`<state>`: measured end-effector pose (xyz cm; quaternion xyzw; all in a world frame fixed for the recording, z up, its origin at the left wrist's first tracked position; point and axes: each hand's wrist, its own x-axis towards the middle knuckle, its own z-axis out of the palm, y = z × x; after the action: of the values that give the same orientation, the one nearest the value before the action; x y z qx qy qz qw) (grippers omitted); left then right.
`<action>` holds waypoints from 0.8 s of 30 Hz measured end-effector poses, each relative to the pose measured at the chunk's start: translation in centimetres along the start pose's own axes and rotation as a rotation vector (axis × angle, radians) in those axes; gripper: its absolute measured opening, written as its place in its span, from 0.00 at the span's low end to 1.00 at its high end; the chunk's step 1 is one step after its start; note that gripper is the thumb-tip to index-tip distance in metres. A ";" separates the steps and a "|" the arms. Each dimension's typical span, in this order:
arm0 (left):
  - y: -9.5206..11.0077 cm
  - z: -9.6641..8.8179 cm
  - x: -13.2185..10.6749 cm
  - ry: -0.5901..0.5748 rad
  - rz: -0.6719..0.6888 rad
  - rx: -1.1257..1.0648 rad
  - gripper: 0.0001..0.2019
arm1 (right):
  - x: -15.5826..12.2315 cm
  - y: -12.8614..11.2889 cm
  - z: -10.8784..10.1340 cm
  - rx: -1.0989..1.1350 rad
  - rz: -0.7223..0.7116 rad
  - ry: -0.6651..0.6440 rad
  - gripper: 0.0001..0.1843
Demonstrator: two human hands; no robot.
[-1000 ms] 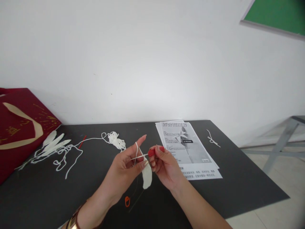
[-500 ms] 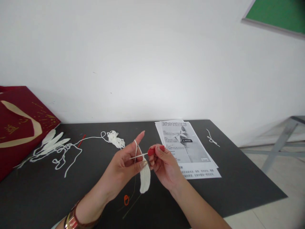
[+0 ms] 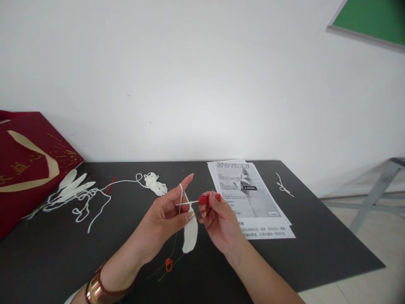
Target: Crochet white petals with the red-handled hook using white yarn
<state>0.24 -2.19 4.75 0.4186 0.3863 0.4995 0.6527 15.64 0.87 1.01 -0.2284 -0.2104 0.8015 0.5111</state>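
A white crocheted petal point(image 3: 190, 236) hangs from my left hand point(image 3: 169, 217), its top edge pinched between thumb and fingers. White yarn runs up over the raised index finger of that hand. My right hand point(image 3: 218, 217) grips a crochet hook point(image 3: 209, 199) by its red handle, and the thin metal shaft points left, at the yarn just above the petal. Whether the hook tip sits inside a stitch is too small to tell. An orange stitch marker point(image 3: 168, 264) is below my left hand, beside thin strands trailing down from the work.
A loose ball of white yarn point(image 3: 155, 183) lies behind my left hand. Finished white petals point(image 3: 74, 188), tangled yarn tails and a thin red stick point(image 3: 110, 185) are at left, near a red gift bag point(image 3: 28, 169). Printed sheets point(image 3: 265, 198) and a yarn scrap point(image 3: 284, 188) lie right.
The hook has turned slightly closer to level, its red handle moving a little right. The petal's lower end has swung slightly left and up. The whole view has shifted slightly.
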 end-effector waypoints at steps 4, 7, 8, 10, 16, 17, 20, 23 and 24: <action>-0.1 0.0 0.1 -0.006 0.006 -0.032 0.35 | 0.0 -0.1 -0.2 -0.019 -0.011 -0.022 0.12; 0.0 0.2 0.1 0.014 0.003 -0.049 0.33 | 0.0 -0.1 -0.2 -0.009 -0.007 -0.037 0.11; 0.0 0.3 0.0 0.023 -0.004 -0.056 0.33 | 0.0 -0.1 -0.2 -0.001 -0.004 -0.037 0.11; 0.0 0.4 -0.1 0.030 -0.013 -0.074 0.32 | 0.0 -0.2 -0.1 0.017 -0.003 -0.033 0.11; 0.0 0.4 -0.4 0.079 0.013 -0.094 0.27 | -0.1 -0.4 0.0 0.046 0.012 -0.030 0.11; 0.0 0.4 -0.4 0.084 0.010 -0.094 0.28 | -0.1 -0.4 0.0 0.048 0.019 -0.031 0.11; 0.2 0.4 -0.5 0.078 -0.011 -0.108 0.32 | -0.1 -0.3 -0.1 0.045 0.034 -0.032 0.11; 0.4 0.5 -0.5 0.081 -0.035 -0.146 0.36 | -0.2 -0.3 -0.1 0.025 0.008 -0.042 0.11; 0.5 0.6 -0.5 0.078 -0.042 -0.159 0.37 | -0.2 -0.3 -0.1 0.010 -0.009 -0.050 0.11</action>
<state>0.49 -2.67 5.49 0.3376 0.3793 0.5308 0.6785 15.98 0.84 1.13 -0.2048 -0.2202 0.8055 0.5106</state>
